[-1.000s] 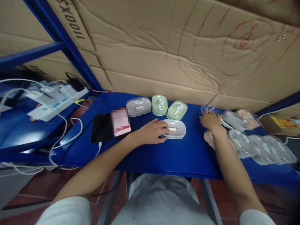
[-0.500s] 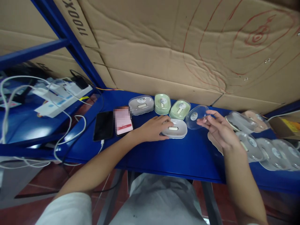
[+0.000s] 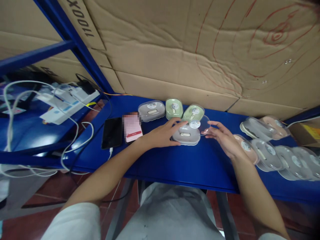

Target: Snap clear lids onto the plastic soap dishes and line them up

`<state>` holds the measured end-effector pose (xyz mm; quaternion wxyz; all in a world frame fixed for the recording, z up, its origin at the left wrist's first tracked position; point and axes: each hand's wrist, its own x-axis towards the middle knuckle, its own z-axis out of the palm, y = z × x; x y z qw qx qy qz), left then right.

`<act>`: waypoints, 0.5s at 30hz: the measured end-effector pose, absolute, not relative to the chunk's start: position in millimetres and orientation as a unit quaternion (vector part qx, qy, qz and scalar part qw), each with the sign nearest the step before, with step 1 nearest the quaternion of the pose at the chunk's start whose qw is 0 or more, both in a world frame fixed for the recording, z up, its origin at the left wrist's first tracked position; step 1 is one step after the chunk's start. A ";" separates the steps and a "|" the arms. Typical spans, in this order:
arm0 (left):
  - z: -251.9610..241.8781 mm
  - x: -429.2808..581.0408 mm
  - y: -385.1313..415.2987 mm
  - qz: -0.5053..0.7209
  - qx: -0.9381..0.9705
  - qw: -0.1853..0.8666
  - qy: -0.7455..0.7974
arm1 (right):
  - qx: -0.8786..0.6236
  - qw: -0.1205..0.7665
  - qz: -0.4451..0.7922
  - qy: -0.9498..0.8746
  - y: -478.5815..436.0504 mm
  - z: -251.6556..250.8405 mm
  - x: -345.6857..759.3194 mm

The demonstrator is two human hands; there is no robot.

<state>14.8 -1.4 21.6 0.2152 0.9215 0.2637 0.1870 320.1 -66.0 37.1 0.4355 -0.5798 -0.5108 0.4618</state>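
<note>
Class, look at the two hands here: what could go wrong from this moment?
The clear lid in the right hand is offset to the right over the grey oval dish; lowered like that, it might sit crooked.

The left hand grips the dish's left end with fingertips near the lid, so a finger could get pinched.

The lid overlaps the right-hand green container in view; if they are truly close, it may get bumped.

The left hand [image 3: 166, 134] hides one end of the grey box [image 3: 192, 138] it touches.
</note>
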 end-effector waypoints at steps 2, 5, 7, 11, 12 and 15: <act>19.9 13.6 0.7 0.191 0.923 0.207 0.263 | -0.618 0.385 0.375 -0.573 -66.0 26.2 323.1; 16.4 12.3 3.4 0.193 0.923 0.203 0.263 | -0.643 0.290 0.297 -0.644 -69.1 16.3 328.0; 15.1 12.1 4.3 0.196 0.922 0.205 0.264 | -0.640 0.259 0.262 -0.674 -71.2 14.8 327.7; 15.3 11.4 5.0 0.195 0.919 0.207 0.273 | -0.595 0.236 0.119 -0.759 -70.6 17.4 321.5; 15.5 11.0 5.3 0.197 0.919 0.203 0.275 | -0.577 0.226 0.095 -0.779 -69.7 18.0 320.3; 15.2 9.7 7.2 0.203 0.920 0.193 0.274 | -0.557 0.198 0.061 -0.804 -67.8 18.7 318.7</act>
